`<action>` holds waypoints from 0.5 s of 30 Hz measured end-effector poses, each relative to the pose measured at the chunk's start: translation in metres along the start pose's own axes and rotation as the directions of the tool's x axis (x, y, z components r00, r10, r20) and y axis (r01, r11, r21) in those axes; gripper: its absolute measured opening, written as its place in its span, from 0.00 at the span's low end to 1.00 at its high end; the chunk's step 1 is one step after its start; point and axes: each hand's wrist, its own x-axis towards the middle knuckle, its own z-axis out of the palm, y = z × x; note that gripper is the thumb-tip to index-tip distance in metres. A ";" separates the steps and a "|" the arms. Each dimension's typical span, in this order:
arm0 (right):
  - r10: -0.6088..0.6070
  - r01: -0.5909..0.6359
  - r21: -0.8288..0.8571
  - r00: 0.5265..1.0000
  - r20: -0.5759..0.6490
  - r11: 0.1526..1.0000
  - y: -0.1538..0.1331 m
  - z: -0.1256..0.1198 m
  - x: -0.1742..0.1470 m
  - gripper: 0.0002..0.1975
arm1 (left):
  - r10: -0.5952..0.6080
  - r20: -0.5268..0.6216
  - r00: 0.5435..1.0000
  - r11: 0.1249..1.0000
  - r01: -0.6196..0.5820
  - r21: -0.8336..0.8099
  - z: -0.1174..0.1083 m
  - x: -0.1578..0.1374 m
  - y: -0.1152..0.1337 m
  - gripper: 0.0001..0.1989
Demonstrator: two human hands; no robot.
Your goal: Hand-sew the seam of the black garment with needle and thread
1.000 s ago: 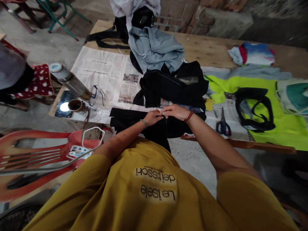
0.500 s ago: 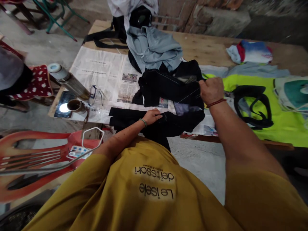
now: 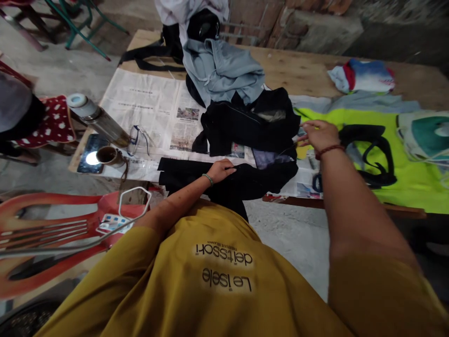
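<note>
A black garment (image 3: 245, 119) is spread at the front of the table, its near part (image 3: 196, 173) lying along the table edge against my body. On that near part, my left hand (image 3: 222, 171) is closed, pinching the black cloth between thumb and fingers. My right hand (image 3: 320, 134) is just off the garment's right end, fingers stretched to the left and apart. I see nothing held in it, though something small at the fingertips cannot be ruled out. A greyish lining (image 3: 271, 158) shows in the garment's opening.
Newspaper (image 3: 140, 100) covers the table's left half, with a flask (image 3: 100, 120), glasses (image 3: 139, 138), a brown cup (image 3: 110, 157) and a phone (image 3: 91, 152). Grey clothing (image 3: 224, 68) is heaped behind. Rightward lie yellow-green cloth (image 3: 414, 187), a black strap (image 3: 387, 159) and an iron (image 3: 426, 133).
My right hand has gone from a fist at the garment's right end to outstretched fingers slightly farther right. A light thread beside it no longer shows. My left hand stays on the cloth.
</note>
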 end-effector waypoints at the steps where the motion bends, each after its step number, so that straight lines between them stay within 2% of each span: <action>1: 0.062 -0.059 0.067 0.997 -0.041 0.996 0.002 0.008 -0.008 0.06 | -0.002 -0.010 1.000 1.000 0.002 -0.012 0.000 0.000 0.000 0.10; 3: 0.115 -0.101 0.116 0.986 -0.120 0.988 0.003 0.030 -0.032 0.11 | -0.013 -0.023 1.000 0.999 0.012 -0.043 0.000 0.000 0.000 0.09; 4: 0.128 -0.120 0.108 0.989 -0.076 0.987 0.004 0.044 -0.048 0.13 | -0.022 -0.023 0.999 0.998 0.021 -0.062 0.000 0.000 0.001 0.08; 8: 0.230 -0.202 -0.168 0.959 0.168 0.965 0.013 0.106 -0.121 0.18 | -0.082 -0.018 0.996 0.988 0.079 -0.132 -0.001 -0.002 0.002 0.06; 11: 0.209 -0.139 -0.264 0.944 0.255 0.954 0.029 0.144 -0.158 0.19 | -0.119 -0.016 0.993 0.980 0.115 -0.164 -0.002 -0.003 0.003 0.07; 15: 0.122 -0.041 -0.366 0.972 0.202 0.930 0.049 0.169 -0.174 0.19 | -0.118 -0.030 0.993 0.978 0.111 -0.177 -0.002 -0.003 0.003 0.08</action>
